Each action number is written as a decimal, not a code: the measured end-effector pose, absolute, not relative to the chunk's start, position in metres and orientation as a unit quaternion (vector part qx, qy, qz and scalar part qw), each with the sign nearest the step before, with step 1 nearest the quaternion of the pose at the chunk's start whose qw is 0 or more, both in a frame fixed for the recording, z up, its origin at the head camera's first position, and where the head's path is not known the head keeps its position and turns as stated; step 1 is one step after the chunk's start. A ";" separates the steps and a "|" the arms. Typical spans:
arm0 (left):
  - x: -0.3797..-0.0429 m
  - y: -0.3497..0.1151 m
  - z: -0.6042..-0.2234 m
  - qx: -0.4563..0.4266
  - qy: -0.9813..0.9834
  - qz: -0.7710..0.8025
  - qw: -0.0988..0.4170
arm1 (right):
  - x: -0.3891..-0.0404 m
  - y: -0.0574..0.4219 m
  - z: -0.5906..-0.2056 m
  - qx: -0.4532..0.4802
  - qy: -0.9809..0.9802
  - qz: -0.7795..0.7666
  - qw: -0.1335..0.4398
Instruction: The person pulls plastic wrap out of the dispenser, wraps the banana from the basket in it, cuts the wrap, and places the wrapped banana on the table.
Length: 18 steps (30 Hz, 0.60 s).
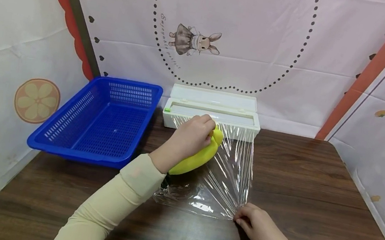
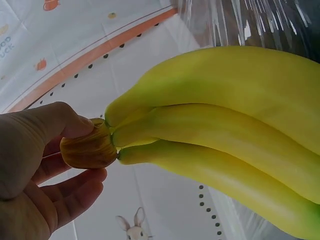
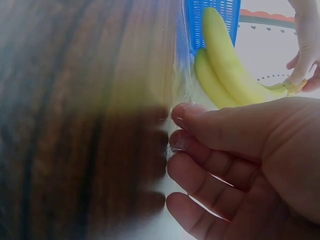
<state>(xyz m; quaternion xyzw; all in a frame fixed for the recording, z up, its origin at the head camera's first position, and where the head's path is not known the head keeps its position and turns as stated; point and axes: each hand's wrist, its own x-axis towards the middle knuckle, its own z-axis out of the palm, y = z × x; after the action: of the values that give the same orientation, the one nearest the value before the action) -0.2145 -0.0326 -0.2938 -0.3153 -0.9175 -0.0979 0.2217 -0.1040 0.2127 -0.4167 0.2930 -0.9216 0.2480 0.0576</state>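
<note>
A bunch of yellow bananas (image 2: 225,110) hangs from my left hand (image 1: 192,136), which pinches its brown stem (image 2: 89,147) between thumb and fingers. In the head view the bunch is over a sheet of clear plastic wrap (image 1: 223,173), partly hidden behind the hand and forearm. The wrap stretches from a white dispenser box (image 1: 210,127) toward the front of the table. At the sheet's near right corner my right hand (image 1: 260,230) pinches the gathered film between thumb and fingers. The dispenser's lid (image 1: 214,97) stands raised at the back.
On the left a blue plastic basket (image 1: 130,144) with slotted walls stands on the dark wooden table (image 1: 298,180). Printed cloth (image 1: 249,33) with a rabbit picture forms the back wall, and similar cloth lines both sides.
</note>
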 end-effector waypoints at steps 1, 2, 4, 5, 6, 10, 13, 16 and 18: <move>-0.215 -0.032 -0.295 -0.316 -0.918 -0.092 0.220 | -0.104 0.213 -0.417 0.297 -0.920 0.249 0.059; -0.215 -0.031 -0.296 -0.317 -0.919 -0.089 0.217 | -0.105 0.213 -0.417 0.300 -0.918 0.250 0.061; -0.216 -0.030 -0.298 -0.322 -0.918 -0.083 0.216 | -0.105 0.212 -0.417 0.303 -0.918 0.249 0.064; -0.216 -0.029 -0.299 -0.325 -0.917 -0.083 0.216 | -0.105 0.212 -0.417 0.303 -0.918 0.248 0.065; -0.216 -0.029 -0.300 -0.329 -0.915 -0.081 0.217 | -0.105 0.212 -0.417 0.302 -0.918 0.247 0.062; -0.217 -0.026 -0.305 -0.345 -0.906 -0.077 0.232 | -0.104 0.211 -0.416 0.296 -0.923 0.240 0.057; -0.216 -0.022 -0.308 -0.359 -0.899 -0.081 0.237 | -0.104 0.211 -0.416 0.299 -0.922 0.238 0.062; -0.215 -0.016 -0.310 -0.371 -0.897 -0.078 0.229 | -0.104 0.210 -0.416 0.300 -0.922 0.236 0.062; -0.215 -0.013 -0.312 -0.377 -0.896 -0.070 0.224 | -0.104 0.210 -0.416 0.300 -0.923 0.235 0.057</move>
<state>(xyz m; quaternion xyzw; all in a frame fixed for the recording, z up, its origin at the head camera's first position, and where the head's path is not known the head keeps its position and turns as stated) -0.2147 -0.0127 -0.3119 -0.3767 -0.8962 -0.0701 0.2237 -0.1043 0.2098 -0.4156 0.2996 -0.9228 0.2353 0.0575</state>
